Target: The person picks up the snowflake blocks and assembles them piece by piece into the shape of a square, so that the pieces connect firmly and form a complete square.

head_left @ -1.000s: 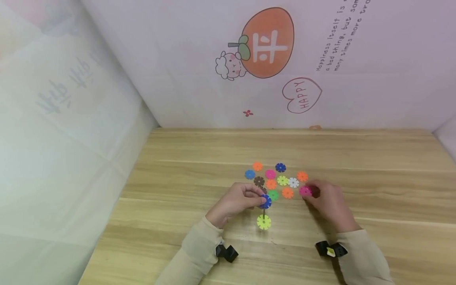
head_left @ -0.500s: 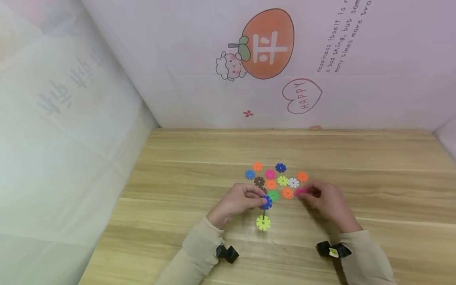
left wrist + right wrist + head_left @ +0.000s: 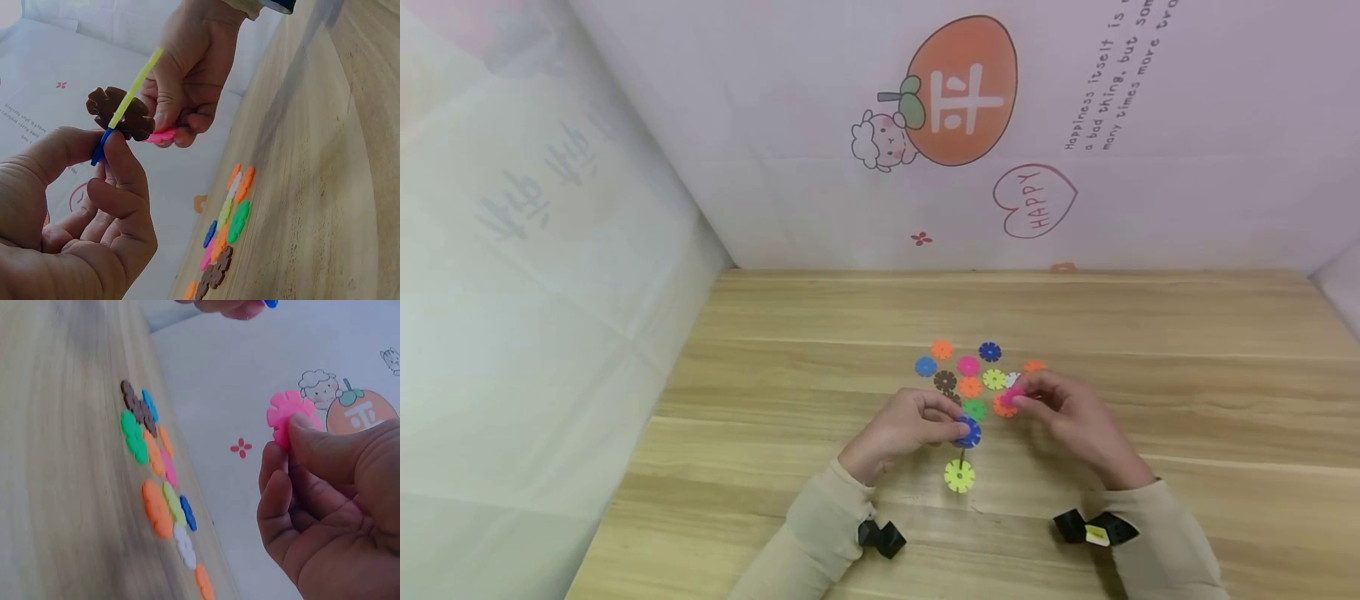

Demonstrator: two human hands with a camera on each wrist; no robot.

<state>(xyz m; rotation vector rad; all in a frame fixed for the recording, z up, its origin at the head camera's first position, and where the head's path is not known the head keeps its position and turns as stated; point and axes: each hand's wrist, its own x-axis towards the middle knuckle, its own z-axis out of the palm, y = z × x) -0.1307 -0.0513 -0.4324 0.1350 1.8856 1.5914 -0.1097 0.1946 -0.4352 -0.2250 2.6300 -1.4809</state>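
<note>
Plainly, a pale wood-grain table [image 3: 700, 433] meets a white printed backdrop [image 3: 790, 167] at twelve o'clock; on that, an orange fruit print [image 3: 962, 92] sits toward one and a heart print [image 3: 1035, 200] toward two, while a pale side cloth [image 3: 535, 333] rises at nine. The left hand [image 3: 913, 425] pinches a blue disc [image 3: 973, 433], with a yellow disc [image 3: 959, 477] near its half-past-six side. The right hand [image 3: 1078, 425] pinches a pink disc [image 3: 1011, 395] above the table, at two o'clock from the blue one and apart from it. Loose discs [image 3: 971, 387] lie at twelve o'clock from the blue one. Between blue and yellow, the head view shows only a thin dark edge; the left wrist view reveals a brown disc [image 3: 101, 114] nearly broadside. Only the right wrist view adds a striped animal print [image 3: 390, 359] at two o'clock.
</note>
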